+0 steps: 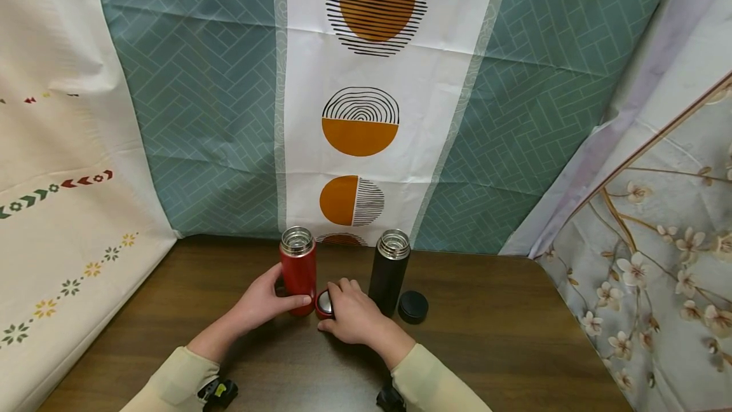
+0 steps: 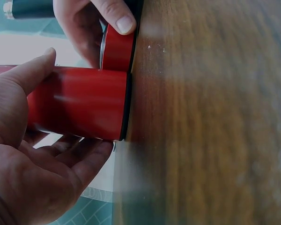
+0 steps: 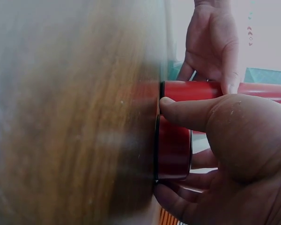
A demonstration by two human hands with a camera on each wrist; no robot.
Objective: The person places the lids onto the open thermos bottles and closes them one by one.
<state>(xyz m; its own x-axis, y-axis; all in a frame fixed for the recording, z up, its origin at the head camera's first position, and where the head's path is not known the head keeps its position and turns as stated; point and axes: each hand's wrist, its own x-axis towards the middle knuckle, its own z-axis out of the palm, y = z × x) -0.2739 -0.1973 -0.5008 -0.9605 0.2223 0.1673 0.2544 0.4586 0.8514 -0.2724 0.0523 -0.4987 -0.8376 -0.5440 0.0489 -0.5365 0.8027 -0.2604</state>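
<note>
A red thermos (image 1: 299, 275) stands upright on the table without its lid, its steel mouth showing. My left hand (image 1: 262, 302) grips it low down, thumb across the front and fingers round the far side, as the left wrist view shows. Right beside its base sits the red lid (image 3: 173, 147), resting on the table with a silvery face up. My right hand (image 1: 356, 315) holds this lid, with the thumb on the near side and the fingers round the other; it hides part of the lid in the head view.
An open black thermos (image 1: 389, 272) stands upright just behind my right hand. To its right a black lid (image 1: 413, 307) lies on the wooden table (image 1: 486, 348). Patterned cloths (image 1: 206, 81) hang along the table's back and sides.
</note>
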